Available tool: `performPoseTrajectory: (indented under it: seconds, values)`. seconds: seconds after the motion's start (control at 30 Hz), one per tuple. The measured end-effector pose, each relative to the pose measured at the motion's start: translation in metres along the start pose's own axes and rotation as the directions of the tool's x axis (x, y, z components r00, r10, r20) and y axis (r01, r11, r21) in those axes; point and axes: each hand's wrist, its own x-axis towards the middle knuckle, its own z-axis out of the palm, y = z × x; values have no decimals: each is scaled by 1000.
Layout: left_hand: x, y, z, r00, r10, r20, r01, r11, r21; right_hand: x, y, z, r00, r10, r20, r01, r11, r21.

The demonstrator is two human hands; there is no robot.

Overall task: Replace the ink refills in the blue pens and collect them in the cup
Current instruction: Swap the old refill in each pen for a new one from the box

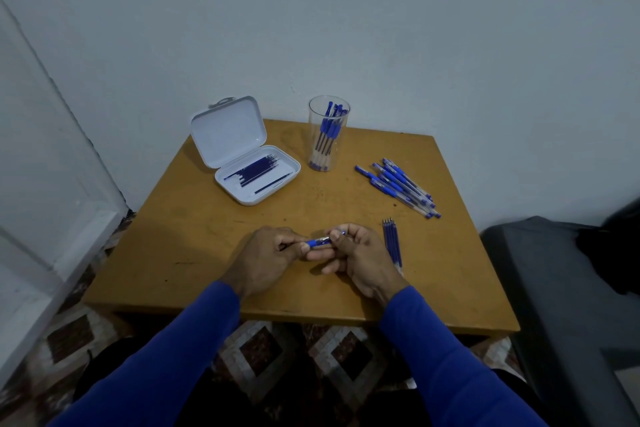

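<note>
Over the near middle of the wooden table (207,246), both hands hold one blue pen (319,242) lying sideways. My left hand (268,258) grips its left part; my right hand (356,256) pinches the tip end. A clear cup (328,133) at the back holds several blue pens. A pile of blue pens (398,185) lies to the right. Several loose refills (392,239) lie just right of my right hand. An open white case (258,178) at the back left holds several dark refills.
The table stands against a pale wall. A dark grey seat (561,288) is at the right, a white door frame (52,218) at the left. Patterned floor tiles (263,354) show below the table's near edge.
</note>
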Motion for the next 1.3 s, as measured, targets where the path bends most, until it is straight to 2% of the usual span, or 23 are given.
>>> performPoseTrajectory:
  seconds: [0.2,0.37,0.5,0.57,0.63,0.7,0.77,0.97,1.07,1.17,1.3]
  values:
    - [1,1,2,1000,-2,-25,4,998,65,-1,-1,2,999,5,-40,-5,1000,-15]
    - [0,3,7,995,-9,-101,15,998,53,0,-3,5,988,-6,-152,1,999,-34]
    - [-2,1,9,990,-18,-142,21,1000,22,4,-8,5,959,-65,-277,21,987,-159]
    - [-2,0,11,987,-11,-159,14,1000,23,9,-11,6,918,-101,-384,14,975,-224]
    - [-1,0,12,985,4,-172,4,999,46,14,-13,6,874,-143,-464,-43,929,-367]
    - [-1,0,12,982,24,-189,-12,998,69,18,-12,5,867,-182,-465,-111,837,-535]
    - [0,1,11,976,51,-211,-31,995,95,22,-8,6,870,-218,-443,-128,766,-630]
    - [1,5,10,967,126,-221,-77,973,217,32,0,10,839,-336,-429,-143,624,-768]
    - [3,3,12,969,131,-209,-78,966,247,33,0,10,851,-335,-406,-161,569,-806]
    - [2,1,14,967,135,-217,-81,967,240,32,-1,7,849,-346,-399,-145,574,-806]
    - [-1,-3,15,961,147,-234,-90,967,238,23,1,3,845,-352,-403,-59,687,-724]
